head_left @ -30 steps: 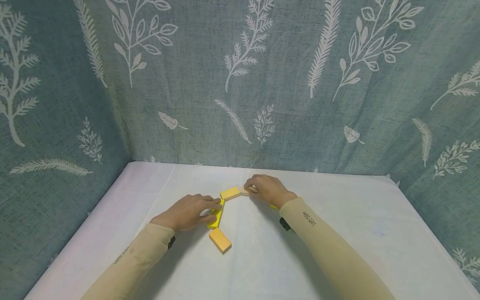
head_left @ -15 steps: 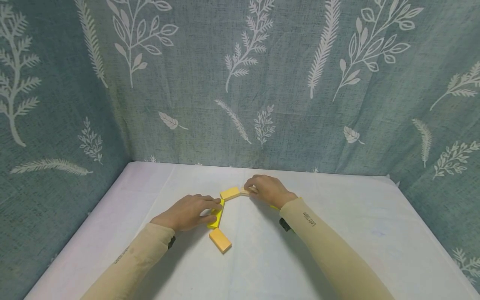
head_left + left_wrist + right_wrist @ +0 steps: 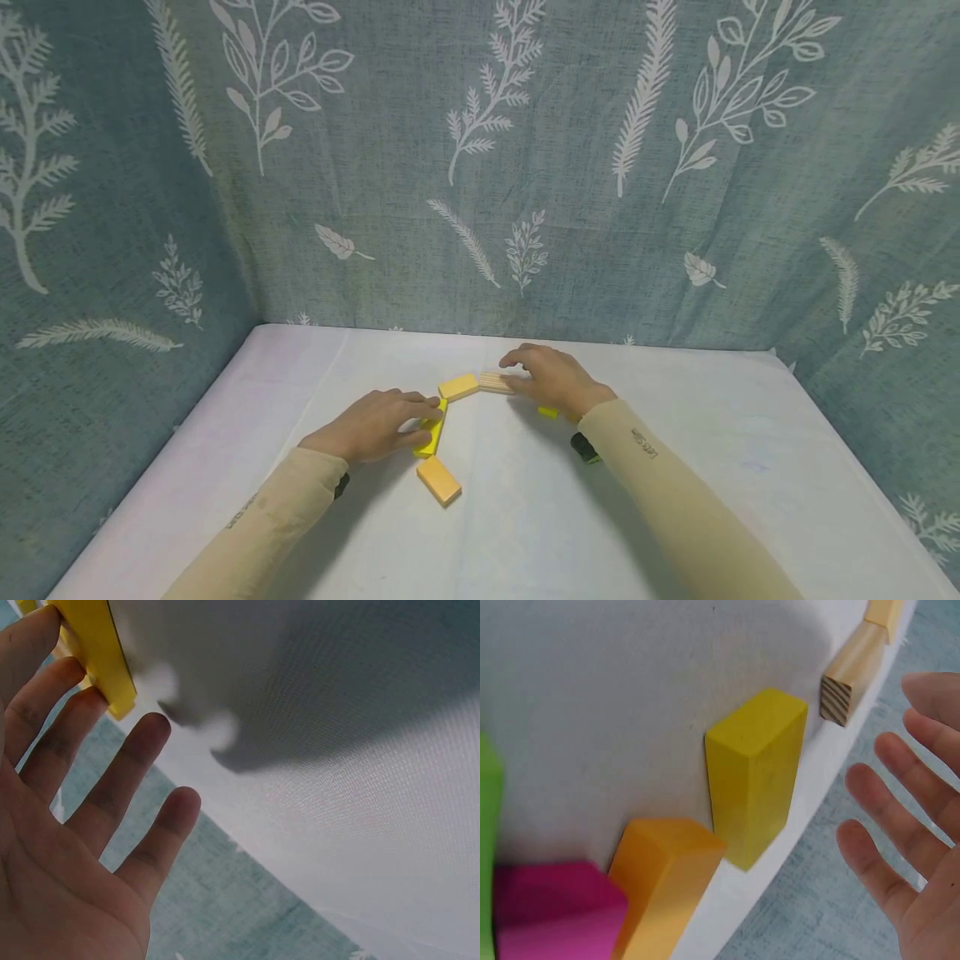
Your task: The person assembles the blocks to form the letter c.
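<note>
As the head view shows, the left hand (image 3: 377, 427) touches the yellow block (image 3: 436, 428) at its three o'clock, apparently steadying it; the right hand (image 3: 558, 382) hovers spread, holding nothing, wood block (image 3: 493, 382) at its nine. Left wrist: hand straight-fingered, yellow block toward ten. Right wrist: magenta block (image 3: 559, 911) toward eight.

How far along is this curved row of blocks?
Looks done: the left orange block, left yellow block, pale orange block and striped wooden block form a curve. In hand: the left hand touches the left yellow block; the right hand is by the striped wooden block, gripping nothing. Remaining, probably: closing the visible gap to the right yellow block.
</note>
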`<state>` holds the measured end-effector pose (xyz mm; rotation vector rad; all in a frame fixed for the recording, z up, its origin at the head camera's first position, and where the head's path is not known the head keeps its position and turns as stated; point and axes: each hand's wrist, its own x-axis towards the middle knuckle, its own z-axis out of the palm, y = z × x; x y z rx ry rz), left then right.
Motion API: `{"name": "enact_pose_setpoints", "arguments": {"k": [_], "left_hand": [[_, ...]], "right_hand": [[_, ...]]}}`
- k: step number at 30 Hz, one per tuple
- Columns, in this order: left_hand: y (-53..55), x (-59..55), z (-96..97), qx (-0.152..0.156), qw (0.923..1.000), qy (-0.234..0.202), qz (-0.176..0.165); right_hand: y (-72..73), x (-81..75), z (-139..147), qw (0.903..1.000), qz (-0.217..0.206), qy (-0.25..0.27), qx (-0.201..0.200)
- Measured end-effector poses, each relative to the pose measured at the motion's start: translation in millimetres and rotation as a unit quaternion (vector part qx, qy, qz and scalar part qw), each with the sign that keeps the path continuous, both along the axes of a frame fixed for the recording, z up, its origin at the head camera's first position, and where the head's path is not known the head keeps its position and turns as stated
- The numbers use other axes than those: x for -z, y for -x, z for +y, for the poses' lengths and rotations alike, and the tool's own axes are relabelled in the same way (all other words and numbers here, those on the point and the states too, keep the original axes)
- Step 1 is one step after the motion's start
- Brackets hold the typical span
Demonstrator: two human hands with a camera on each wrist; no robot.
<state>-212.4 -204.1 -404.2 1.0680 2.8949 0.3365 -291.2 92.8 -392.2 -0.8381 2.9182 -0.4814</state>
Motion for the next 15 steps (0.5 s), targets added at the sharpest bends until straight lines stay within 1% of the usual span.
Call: {"name": "enact_pose_setpoints", "arguments": {"k": [4,8,12,15], "left_hand": [[-1.1,-0.7,-1.0,-0.002,1.0000,-0.002,-0.001],[-1.4,-0.1,-1.2,0.001,1.0000,-0.003,0.005],[-0.8,0.7,-0.5,0.005,0.9999,-0.007,0.012],[-0.4,1.1,-0.7,0.001,0.9999,-0.008,0.008]], "right_hand": [[-2.5,-3.0,8,1.0000,0.008,-0.001,-0.002],[-5.6,-6.5,15,0.9997,0.018,0.008,-0.012],[-8.4,-7.6,23,0.9989,0.032,0.022,-0.028],[-10.1,-7.1,30,0.9978,0.041,0.029,-0.043]]}}
